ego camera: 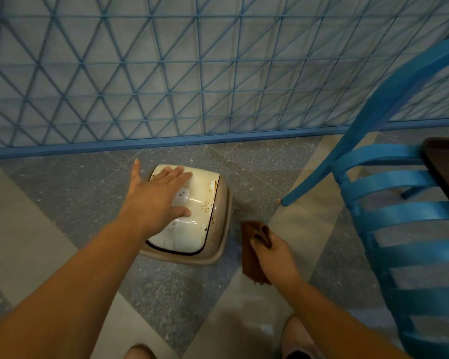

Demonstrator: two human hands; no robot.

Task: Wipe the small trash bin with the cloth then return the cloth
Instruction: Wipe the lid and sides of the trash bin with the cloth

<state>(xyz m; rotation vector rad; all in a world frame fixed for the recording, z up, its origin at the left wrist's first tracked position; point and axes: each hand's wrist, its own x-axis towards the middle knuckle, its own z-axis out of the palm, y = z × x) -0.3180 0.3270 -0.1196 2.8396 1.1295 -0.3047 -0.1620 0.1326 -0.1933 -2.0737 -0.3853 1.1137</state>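
— Bin (192,216) wiped yet?
— Judging by the brown specks on its lid, no. It stands on the floor; left hand (156,193) lies flat on it, right hand (275,252) grips the cloth (252,250) just beside it.

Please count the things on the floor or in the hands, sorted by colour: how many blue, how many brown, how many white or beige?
Blue: 1, the chair
Brown: 1, the cloth in the right hand
White or beige: 1, the trash bin under the left hand
Total: 3
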